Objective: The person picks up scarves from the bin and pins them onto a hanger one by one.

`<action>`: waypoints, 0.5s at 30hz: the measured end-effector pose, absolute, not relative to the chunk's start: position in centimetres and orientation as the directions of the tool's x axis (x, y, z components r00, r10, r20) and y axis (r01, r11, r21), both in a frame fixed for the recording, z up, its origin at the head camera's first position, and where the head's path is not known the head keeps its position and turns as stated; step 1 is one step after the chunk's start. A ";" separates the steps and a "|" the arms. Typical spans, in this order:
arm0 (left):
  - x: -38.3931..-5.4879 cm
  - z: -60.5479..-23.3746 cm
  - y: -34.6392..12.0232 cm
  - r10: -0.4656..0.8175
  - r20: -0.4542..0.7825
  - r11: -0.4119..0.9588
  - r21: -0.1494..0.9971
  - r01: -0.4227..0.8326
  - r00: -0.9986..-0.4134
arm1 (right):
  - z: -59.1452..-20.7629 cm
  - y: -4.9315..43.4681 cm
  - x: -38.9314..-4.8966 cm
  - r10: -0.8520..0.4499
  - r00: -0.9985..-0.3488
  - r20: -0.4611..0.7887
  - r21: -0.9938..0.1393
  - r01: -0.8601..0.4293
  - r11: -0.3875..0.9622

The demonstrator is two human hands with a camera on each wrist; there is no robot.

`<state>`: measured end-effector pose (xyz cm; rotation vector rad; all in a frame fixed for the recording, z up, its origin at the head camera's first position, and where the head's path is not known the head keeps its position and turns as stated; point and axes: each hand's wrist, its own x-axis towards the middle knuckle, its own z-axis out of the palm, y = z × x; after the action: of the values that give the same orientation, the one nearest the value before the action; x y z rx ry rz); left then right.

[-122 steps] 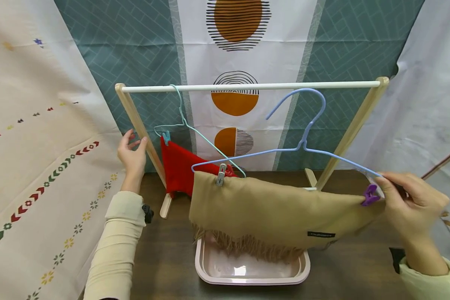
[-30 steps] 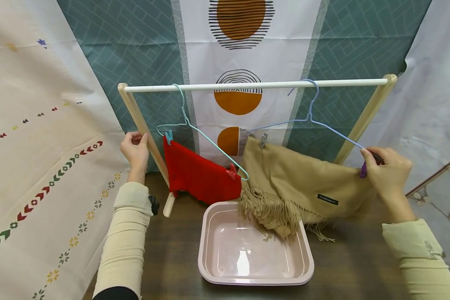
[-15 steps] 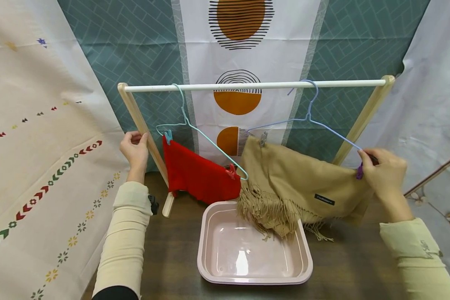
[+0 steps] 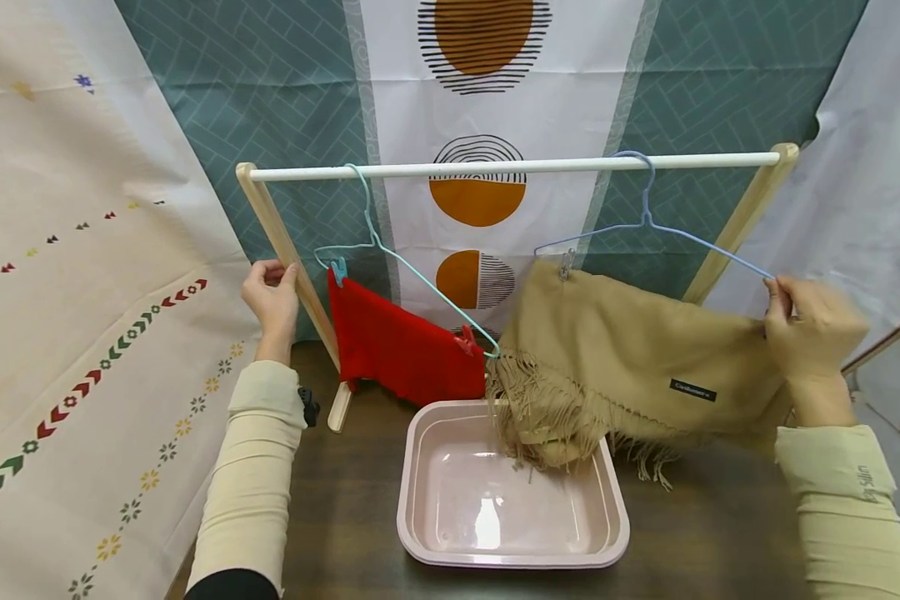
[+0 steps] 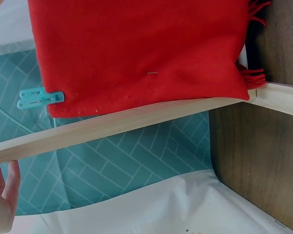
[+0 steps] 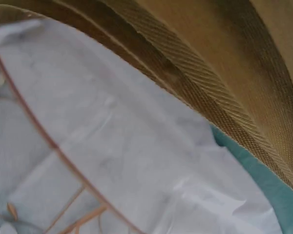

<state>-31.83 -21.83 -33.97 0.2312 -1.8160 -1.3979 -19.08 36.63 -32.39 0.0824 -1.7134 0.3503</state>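
In the head view, my left hand (image 4: 272,307) holds the left wooden post (image 4: 270,212) of a drying rack between thumb and fingers. The left wrist view shows its fingertips at the edge of that post (image 5: 88,130). My right hand (image 4: 817,329) pinches the right end of a blue hanger (image 4: 690,237), whose hook lies over the white rod (image 4: 525,167). From this hanger hangs a tan fringed scarf (image 4: 630,350), held by a grey clip (image 4: 566,265) on the left. Its folds (image 6: 224,63) fill the upper right wrist view. The purple clip is hidden.
Left on the rod, a mint hanger (image 4: 420,277) carries a red cloth (image 4: 397,346) with a teal clip (image 4: 338,272) and a red clip (image 4: 466,339). A pink basin (image 4: 412,500) stands below, partly under the scarf's fringe. Curtains close in both sides.
The hanger's hook has come onto the rod since the oldest frame. My left fingers have closed on the post. Lately my right hand has moved right, drawing hanger and scarf along.
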 end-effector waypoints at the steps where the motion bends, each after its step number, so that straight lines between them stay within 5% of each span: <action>1: -31.9 -34.0 -21.8 -0.584 0.486 0.368 0.873 0.322 -0.650 | -32.2 37.0 -19.0 0.140 -0.171 0.975 -0.180 -0.248 0.952; 8: -31.7 -33.8 -21.8 -0.586 0.490 0.369 0.871 0.326 -0.645 | -31.4 39.4 -18.0 0.113 -0.158 0.981 -0.141 -0.175 0.974; 15: -31.6 -33.9 -21.6 -0.581 0.482 0.363 0.874 0.322 -0.655 | -32.7 39.9 -16.4 0.120 -0.370 0.921 -0.176 -0.120 0.977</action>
<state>-31.64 -21.65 -33.90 0.2276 -1.8154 -1.4057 -16.42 39.94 -32.67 -0.0003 -1.9338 0.2521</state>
